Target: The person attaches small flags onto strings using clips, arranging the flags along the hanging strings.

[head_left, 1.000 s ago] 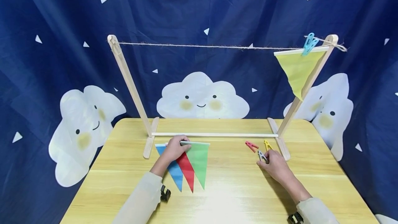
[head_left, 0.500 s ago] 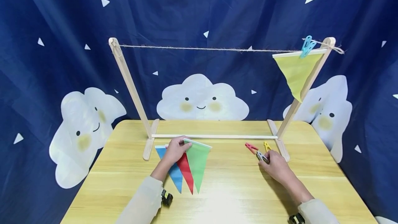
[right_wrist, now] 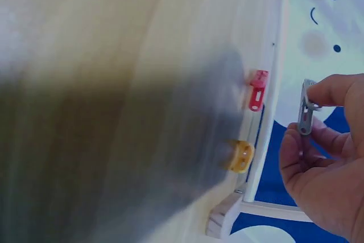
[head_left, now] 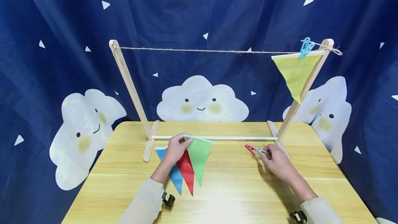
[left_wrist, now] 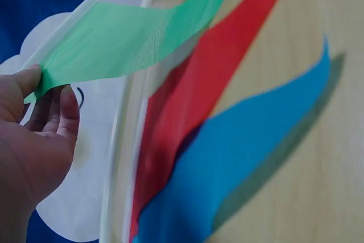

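Observation:
My left hand (head_left: pixel 176 149) pinches the green pennant (head_left: pixel 199 155) by the left end of its white top edge, as the left wrist view also shows. The red pennant (head_left: pixel 186 170) and the blue pennant (head_left: pixel 176 179) lie overlapping on the table beneath. On the right, my right hand (head_left: pixel 277 161) pinches a grey clothespin (right_wrist: pixel 305 115) between thumb and fingers, raised off the table in the right wrist view. Near it lie a red clothespin (right_wrist: pixel 257 90) and a yellow clothespin (right_wrist: pixel 242 156), the latter mostly hidden by the hand in the head view.
A wooden frame with a left post (head_left: pixel 130 89), a right post (head_left: pixel 306 92) and a low crossbar (head_left: pixel 217 138) stands along the back of the table (head_left: pixel 230 182). Its string (head_left: pixel 199 50) carries a yellow pennant (head_left: pixel 295 75), clipped by a blue clothespin (head_left: pixel 306 48) near the right post.
The left hand has lifted the green pennant off the red one, its top edge now tilted. The right hand has raised the grey clothespin from the table. The view has shifted slightly.

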{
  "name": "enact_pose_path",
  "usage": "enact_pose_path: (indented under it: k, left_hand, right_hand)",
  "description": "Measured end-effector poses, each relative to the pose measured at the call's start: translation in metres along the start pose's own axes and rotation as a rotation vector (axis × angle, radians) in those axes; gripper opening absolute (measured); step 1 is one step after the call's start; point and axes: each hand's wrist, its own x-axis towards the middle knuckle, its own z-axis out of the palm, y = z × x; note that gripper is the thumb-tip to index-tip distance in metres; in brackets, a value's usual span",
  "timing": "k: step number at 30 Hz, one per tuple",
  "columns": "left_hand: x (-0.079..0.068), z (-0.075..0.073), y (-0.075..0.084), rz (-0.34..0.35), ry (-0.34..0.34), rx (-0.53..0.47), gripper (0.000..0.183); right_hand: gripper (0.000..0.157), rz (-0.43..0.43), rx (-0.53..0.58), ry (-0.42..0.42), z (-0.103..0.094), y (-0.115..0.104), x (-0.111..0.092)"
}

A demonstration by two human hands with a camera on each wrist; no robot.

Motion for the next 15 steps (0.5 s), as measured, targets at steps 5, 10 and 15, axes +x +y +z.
enact_pose_path:
  k: [5,10,15]
  left_hand:
    - [0.000,0.003,0.010,-0.017,0.012,-0.062,0.011]
    - [0.000,0.005,0.021,-0.016,0.025,-0.083,0.012]
    - [0.003,0.008,0.032,0.009,0.051,-0.060,0.010]
  right_hand:
    - [0.018,-0.061,0.008,0.080,-0.009,-0.006,0.004]
    - [0.021,-0.127,0.011,0.137,-0.015,-0.012,0.009]
    - [0.026,-0.131,0.010,0.142,-0.021,-0.018,0.016]
